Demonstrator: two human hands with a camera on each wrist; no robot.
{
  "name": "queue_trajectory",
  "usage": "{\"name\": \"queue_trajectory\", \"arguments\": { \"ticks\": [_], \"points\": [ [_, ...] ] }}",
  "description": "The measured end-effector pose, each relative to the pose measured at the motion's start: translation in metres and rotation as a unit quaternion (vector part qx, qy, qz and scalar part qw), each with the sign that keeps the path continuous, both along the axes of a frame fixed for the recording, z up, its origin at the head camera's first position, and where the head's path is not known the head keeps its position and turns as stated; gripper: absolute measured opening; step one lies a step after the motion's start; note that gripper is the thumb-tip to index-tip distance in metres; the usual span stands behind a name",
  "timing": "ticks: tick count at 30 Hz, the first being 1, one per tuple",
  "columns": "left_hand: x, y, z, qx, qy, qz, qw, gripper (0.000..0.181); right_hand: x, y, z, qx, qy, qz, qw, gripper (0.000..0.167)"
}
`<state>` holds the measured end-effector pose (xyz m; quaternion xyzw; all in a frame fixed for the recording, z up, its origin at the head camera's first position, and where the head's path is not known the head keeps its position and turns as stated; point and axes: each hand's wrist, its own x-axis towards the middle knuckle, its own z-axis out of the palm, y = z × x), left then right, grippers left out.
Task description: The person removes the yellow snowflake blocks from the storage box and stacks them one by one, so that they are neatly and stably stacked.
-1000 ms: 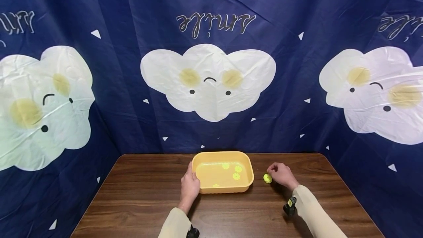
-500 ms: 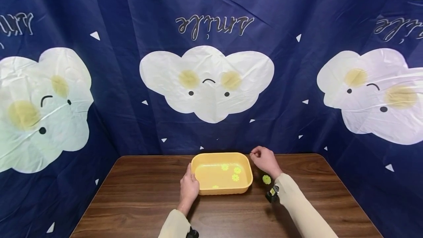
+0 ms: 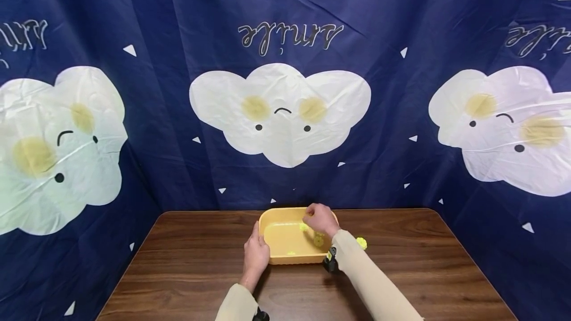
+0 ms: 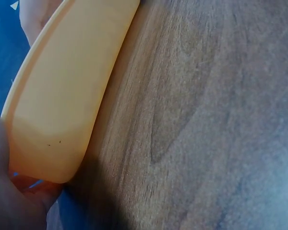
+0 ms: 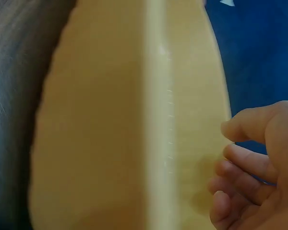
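Observation:
A yellow plastic basin (image 3: 278,240) stands at the back middle of the table. My left hand (image 3: 256,250) grips its left end; in the left wrist view the thumb lies at the rim and fingers show beneath the corner. Over the basin's right half is my right hand (image 3: 321,219). Its fingers are loosely bent in the right wrist view, thumb and forefinger slightly apart, with nothing visible between them. Several yellow flower-shaped pieces (image 3: 318,241) lie in the basin, partly hidden by the right hand. Another yellow flower-shaped piece (image 3: 362,243) shows past the right sleeve, right of the basin.
The brown wooden table (image 3: 192,261) extends around the basin. A dark blue curtain (image 3: 388,177) with white clouds hangs behind it and at both sides. Each wrist carries a small black camera (image 3: 330,260).
My right hand has moved left from beside the yellow flower-shaped piece on the table, rising past the basin's right end to over its inside. The left hand has stayed on the basin.

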<state>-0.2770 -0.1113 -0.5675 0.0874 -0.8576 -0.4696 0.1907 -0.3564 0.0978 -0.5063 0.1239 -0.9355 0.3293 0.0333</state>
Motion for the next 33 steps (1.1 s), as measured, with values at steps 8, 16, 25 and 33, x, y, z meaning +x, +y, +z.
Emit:
{"name": "queue_trajectory", "arguments": {
  "ticks": [8, 16, 25, 33],
  "points": [
    [0.0, 0.002, -0.001, -0.001, -0.005, 0.002, 1.0, 0.051, 0.0, -0.013, -0.022, 0.027, -0.031, 0.014, 0.999, 0.013],
    [0.001, 0.002, 0.0, 0.0, 0.0, 0.004, 1.0, 0.051, -0.004, -0.017, -0.033, 0.078, -0.026, 0.006, 0.9966, 0.023],
    [-0.001, 0.002, 0.001, 0.0, 0.003, 0.008, 1.0, 0.051, -0.003, -0.02, -0.034, 0.062, -0.048, -0.005, 0.9969, 0.023],
    [0.0, 0.001, 0.002, -0.003, 0.003, 0.01, 0.9999, 0.051, -0.003, -0.021, -0.037, 0.084, -0.008, -0.008, 0.9964, 0.022]
  ]
}}
